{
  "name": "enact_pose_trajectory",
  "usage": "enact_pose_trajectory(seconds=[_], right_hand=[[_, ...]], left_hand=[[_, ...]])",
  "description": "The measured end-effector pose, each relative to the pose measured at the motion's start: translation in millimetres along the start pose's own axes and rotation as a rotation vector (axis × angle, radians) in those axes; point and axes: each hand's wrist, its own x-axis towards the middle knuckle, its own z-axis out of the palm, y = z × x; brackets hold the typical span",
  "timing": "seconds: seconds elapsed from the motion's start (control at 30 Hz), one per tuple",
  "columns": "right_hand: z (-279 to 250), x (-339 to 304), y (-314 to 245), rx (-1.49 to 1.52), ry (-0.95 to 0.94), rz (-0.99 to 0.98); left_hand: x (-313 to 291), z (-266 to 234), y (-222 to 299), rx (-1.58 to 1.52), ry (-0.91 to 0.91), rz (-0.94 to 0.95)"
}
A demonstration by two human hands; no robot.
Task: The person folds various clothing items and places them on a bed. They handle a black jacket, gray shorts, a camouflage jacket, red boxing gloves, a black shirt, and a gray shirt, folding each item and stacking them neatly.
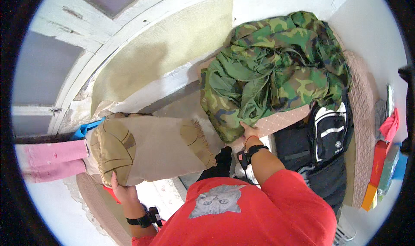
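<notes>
On the left lies a beige fringed cloth cover (pixel 162 148) with brown patterned ends, spread over a padded, raised shape. My left hand (pixel 124 193) grips its near left edge, thumb on top and the other fingers hidden underneath. At the right, a heap of green camouflage fabric (pixel 294 68) lies crumpled over a pink quilted surface (pixel 287 121). My right hand (pixel 249 130) is closed at the near lower edge of that fabric. Both wrists wear black straps with small devices.
A black and white backpack (pixel 330 129) rests right of my right forearm. Folded pink cloth (pixel 56 159) lies far left beside a blue strap (pixel 86 129). Red and orange boxes (pixel 378 164) stand along the right wall. A white-framed window door (pixel 65 86) rises at the back left.
</notes>
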Motion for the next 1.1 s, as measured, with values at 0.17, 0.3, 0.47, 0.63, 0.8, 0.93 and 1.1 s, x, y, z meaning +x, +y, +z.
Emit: enact_pose_trajectory(seconds=[0.17, 0.3, 0.47, 0.63, 0.8, 0.93, 1.1], right_hand=[[-3, -49, -18, 0.203, -0.758, 0.280], [12, -116, -82, -0.129, -0.852, 0.088], [-66, -93, -202, 1.082, -1.353, -0.325], [-93, -57, -220, 0.557, -0.471, -0.566], [-81, -71, -225, -0.806, 0.325, -1.352], [-94, -65, -261, -1.204, 0.270, -1.163], [-90, -32, -309, -1.417, 0.144, -0.783]], left_hand=[[27, -11, -14, 0.026, 0.062, -0.093], [36, -15, -24, 0.199, 0.035, -0.057], [31, -7, -30, 0.295, -0.120, -0.042], [24, 41, -50, 0.311, -0.194, -0.091], [14, 93, -78, 0.310, -0.352, -0.142], [1, 132, -97, 0.368, -0.468, -0.164], [-26, 193, -104, 0.459, -0.725, -0.109]])
